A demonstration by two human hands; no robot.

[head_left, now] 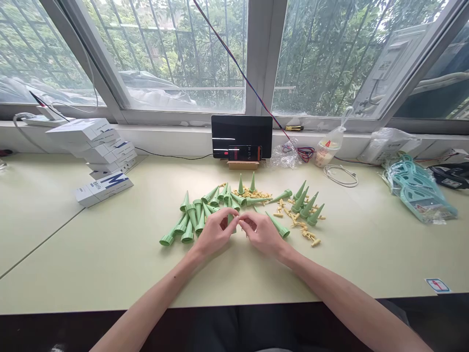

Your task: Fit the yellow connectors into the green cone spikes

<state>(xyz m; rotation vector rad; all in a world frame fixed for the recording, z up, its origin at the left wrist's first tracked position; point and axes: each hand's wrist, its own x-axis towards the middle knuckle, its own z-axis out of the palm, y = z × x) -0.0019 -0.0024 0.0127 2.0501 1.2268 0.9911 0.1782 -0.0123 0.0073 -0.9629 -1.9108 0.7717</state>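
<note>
My left hand [216,229] is closed around a green plastic watering spike [230,218], partly hidden by the fingers. Close beside it, the fingertips of my right hand [262,232] are pinched together and meet the left fingertips; whatever small thing they hold is hidden. To the left lie several green spikes [190,215] in a loose pile, many with their wide ribbed caps toward me. One green spike [279,227] lies just behind my right hand. Further right, several spikes [308,205] stand point up among small yellow T-shaped plastic pieces [308,234].
Behind the pile, a phone [245,153] leans on a dark tablet [242,129]. White boxes [104,188] are stacked at the left. At the right are a bagged cup [328,149], a coiled white cable [340,176] and wrapped teal plastic parts [417,188]. The table's front edge runs below my forearms.
</note>
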